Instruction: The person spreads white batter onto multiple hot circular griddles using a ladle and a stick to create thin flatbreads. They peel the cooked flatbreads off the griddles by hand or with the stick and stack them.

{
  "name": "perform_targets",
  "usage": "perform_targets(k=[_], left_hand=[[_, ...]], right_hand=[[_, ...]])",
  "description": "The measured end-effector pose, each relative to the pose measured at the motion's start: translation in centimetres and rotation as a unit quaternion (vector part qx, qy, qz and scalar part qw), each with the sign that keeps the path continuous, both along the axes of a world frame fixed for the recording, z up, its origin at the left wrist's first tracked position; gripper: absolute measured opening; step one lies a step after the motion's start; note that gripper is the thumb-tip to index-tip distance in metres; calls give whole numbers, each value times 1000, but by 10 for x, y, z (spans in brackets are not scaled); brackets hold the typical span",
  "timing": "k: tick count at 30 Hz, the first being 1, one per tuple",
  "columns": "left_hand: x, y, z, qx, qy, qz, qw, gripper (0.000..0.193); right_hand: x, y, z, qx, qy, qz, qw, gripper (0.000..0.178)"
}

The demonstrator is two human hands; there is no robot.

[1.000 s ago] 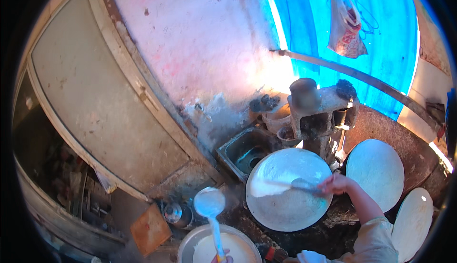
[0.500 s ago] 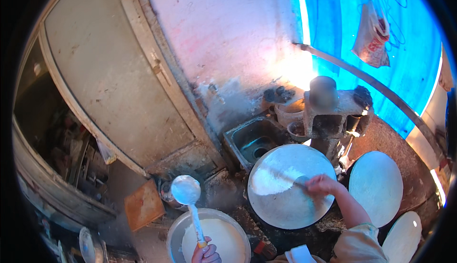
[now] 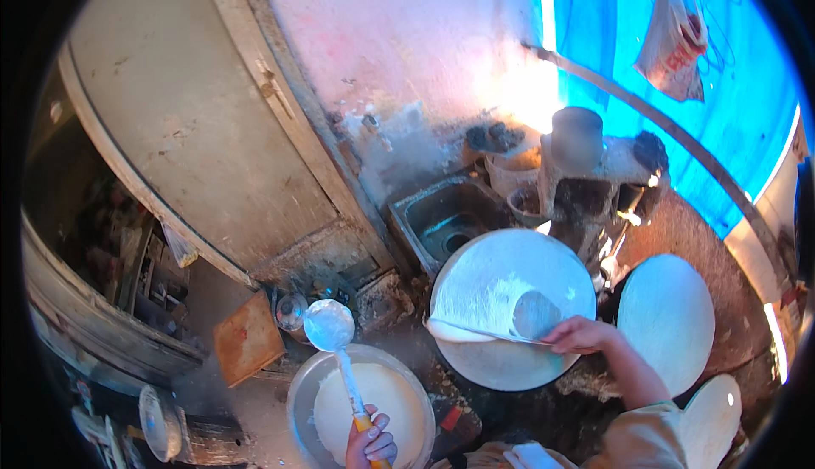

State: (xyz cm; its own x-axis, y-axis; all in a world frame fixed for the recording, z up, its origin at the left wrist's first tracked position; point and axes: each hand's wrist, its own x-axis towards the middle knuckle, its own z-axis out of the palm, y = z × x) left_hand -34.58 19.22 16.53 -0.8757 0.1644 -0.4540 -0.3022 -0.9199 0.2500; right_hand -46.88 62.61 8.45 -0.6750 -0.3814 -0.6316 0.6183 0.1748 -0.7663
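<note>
My left hand [image 3: 373, 445] is closed round the yellow handle of a ladle [image 3: 329, 326]. The ladle's bowl is coated in white batter and hangs over the far rim of a pale tub [image 3: 297, 410], which holds more white batter [image 3: 401, 422]. My right hand [image 3: 582, 334] grips a long, thin spreader [image 3: 484, 331] laid across a large round griddle [image 3: 509, 374]. White batter [image 3: 471, 299] covers much of the griddle's far left part in a smeared layer, bunched along the spreader's left end. A greyer patch shows near its right end.
Right of the griddle stand two pale round discs [image 3: 666, 325], [image 3: 711, 422]. Behind it are a metal sink [image 3: 407, 214], buckets and a sooty block structure [image 3: 586, 185]. A brown board [image 3: 248, 337] leans left of the tub, near a large door [image 3: 195, 129].
My right hand has swept the spreader round, its free end now at the griddle's left edge, widening the batter layer. The ladle stays raised in my left hand. The view has shifted slightly.
</note>
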Motion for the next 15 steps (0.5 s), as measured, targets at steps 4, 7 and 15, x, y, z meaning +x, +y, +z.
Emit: perform_targets(k=[4, 7, 15], left_hand=[[9, -2, -1, -17, -7, -23, 1000, 25], [3, 2, 1, 4, -63, -41, 997, 23], [31, -54, -8, 84, -19, -96, 992, 26]], right_hand=[[55, 60, -10, -59, 83, -80, 992, 29], [46, 41, 1, -104, 40, -319, 941, 27], [95, -101, -20, -55, 62, -211, 974, 28]])
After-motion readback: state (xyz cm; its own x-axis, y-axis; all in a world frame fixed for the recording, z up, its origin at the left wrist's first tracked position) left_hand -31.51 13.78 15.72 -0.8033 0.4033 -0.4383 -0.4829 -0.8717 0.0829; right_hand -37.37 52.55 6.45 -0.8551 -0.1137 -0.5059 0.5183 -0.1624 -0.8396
